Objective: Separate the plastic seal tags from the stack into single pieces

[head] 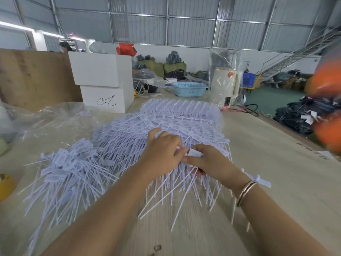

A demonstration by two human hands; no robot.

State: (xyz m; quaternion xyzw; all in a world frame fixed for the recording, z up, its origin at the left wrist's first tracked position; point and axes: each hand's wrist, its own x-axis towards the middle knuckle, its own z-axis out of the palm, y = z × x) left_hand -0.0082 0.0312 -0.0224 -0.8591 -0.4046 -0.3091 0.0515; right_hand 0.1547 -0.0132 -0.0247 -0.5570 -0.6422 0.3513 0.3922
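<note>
Head view shows both hands at the near edge of the stack of seal tags on the table: right hand pinching one tag head, left hand with fingers curled on the stack beside it. A hard tug could snap a thin tail or drag neighbours loose. Separated tags lie heaped left, too many to count; two white boxes behind

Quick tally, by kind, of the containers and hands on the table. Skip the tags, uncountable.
White boxes: 2, stacked
Blue basket: 1
Left hand: 1
Right hand: 1, pinching a tag
Total: 5
</note>
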